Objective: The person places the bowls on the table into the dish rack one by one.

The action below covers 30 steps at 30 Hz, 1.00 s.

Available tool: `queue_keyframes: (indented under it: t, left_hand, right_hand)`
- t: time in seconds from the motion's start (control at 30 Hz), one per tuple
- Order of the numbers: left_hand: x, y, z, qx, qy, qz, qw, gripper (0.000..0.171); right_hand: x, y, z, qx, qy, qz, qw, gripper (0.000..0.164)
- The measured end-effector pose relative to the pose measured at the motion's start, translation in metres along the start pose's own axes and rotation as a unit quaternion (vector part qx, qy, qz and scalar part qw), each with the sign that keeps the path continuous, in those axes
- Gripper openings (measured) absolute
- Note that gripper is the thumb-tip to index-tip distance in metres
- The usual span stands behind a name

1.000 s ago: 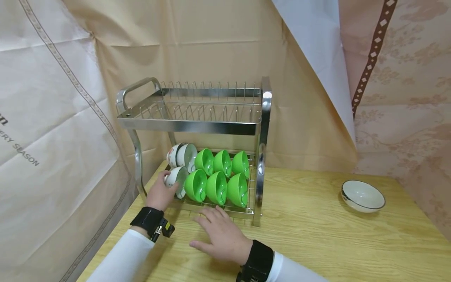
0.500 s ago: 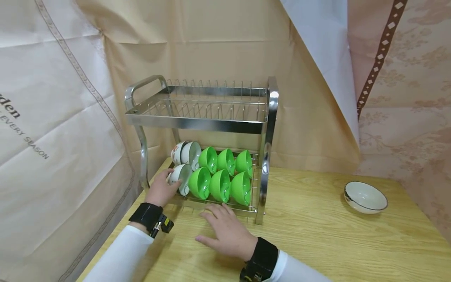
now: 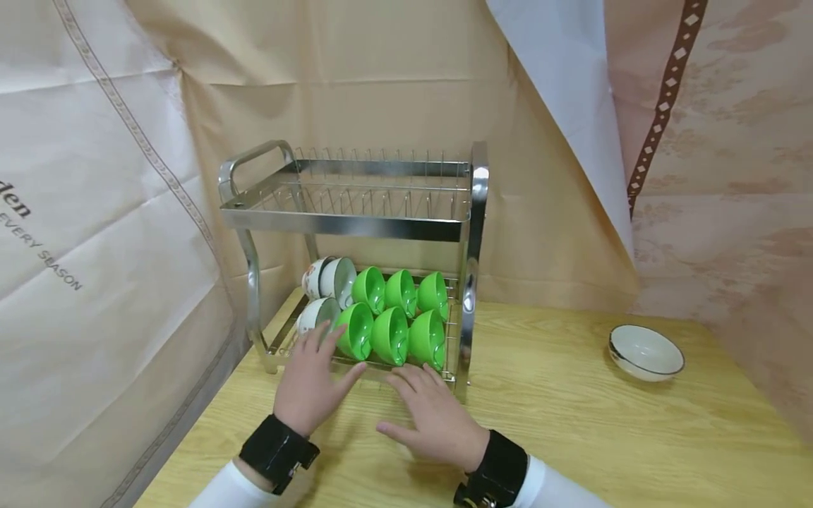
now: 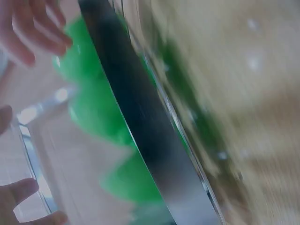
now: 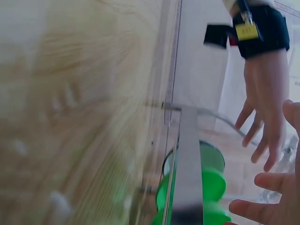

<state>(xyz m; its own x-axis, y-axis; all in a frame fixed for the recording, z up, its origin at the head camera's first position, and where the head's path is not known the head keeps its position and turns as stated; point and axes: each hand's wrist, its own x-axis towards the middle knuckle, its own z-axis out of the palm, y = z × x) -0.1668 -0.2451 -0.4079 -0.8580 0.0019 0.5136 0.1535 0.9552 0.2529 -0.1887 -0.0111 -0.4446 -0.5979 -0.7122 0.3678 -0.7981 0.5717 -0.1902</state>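
My left hand (image 3: 311, 388) hovers in front of the rack's lower tier with its fingers spread. Its fingertips overlap the white bowl (image 3: 315, 315) at the front left in the head view, and nothing is in its grip. My right hand (image 3: 438, 422) is held beside it, fingers extended, near the front rail below the green bowls (image 3: 389, 336). Those green bowls stand on edge in two rows. Behind the front white bowl, two more white bowls (image 3: 341, 279) lean together. In the right wrist view the left hand (image 5: 267, 103) also shows, holding nothing.
A two-tier metal dish rack (image 3: 343, 224) stands on the wooden table (image 3: 546, 423), its wire upper tier above the bowls. A dark-rimmed white bowl (image 3: 646, 353) sits upright at the right. Cloth hangings (image 3: 394, 77) enclose the back and sides.
My left hand has let go of the front white bowl and drawn back toward me and to the right, fingers opened out. My right hand has shifted slightly right.
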Motion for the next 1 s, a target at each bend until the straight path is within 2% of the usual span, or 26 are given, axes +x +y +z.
queue_keyframes:
  t: [0.13, 0.27, 0.43, 0.57, 0.77, 0.9, 1.0]
  left_hand:
    - [-0.006, 0.034, 0.009, 0.012, -0.011, 0.059, 0.9981, 0.080]
    - [-0.012, 0.067, 0.016, -0.011, -0.028, 0.104, 0.9941, 0.083]
    - [-0.021, 0.099, 0.026, -0.032, -0.050, 0.137, 0.9889, 0.085]
    - [-0.026, 0.117, 0.035, -0.052, -0.052, 0.155, 0.9852, 0.083]
    - [-0.027, 0.139, 0.048, -0.084, -0.046, 0.174, 0.9801, 0.081]
    - [-0.024, 0.151, 0.054, -0.095, -0.043, 0.178, 0.9785, 0.080]
    - [-0.024, 0.153, 0.057, -0.098, -0.047, 0.178, 0.9780, 0.080]
  right_hand:
    - [-0.028, 0.020, -0.019, -0.011, 0.012, 0.033, 0.999, 0.075]
    - [-0.066, 0.038, -0.039, -0.036, 0.041, 0.062, 0.997, 0.076]
    - [-0.115, 0.052, -0.064, -0.061, 0.076, 0.081, 0.992, 0.071]
    - [-0.142, 0.066, -0.081, -0.076, 0.089, 0.116, 0.986, 0.069]
    - [-0.168, 0.095, -0.098, -0.073, 0.112, 0.183, 0.974, 0.064]
    - [-0.174, 0.107, -0.101, -0.058, 0.112, 0.202, 0.971, 0.063]
    - [-0.172, 0.114, -0.100, -0.050, 0.106, 0.211, 0.970, 0.064]
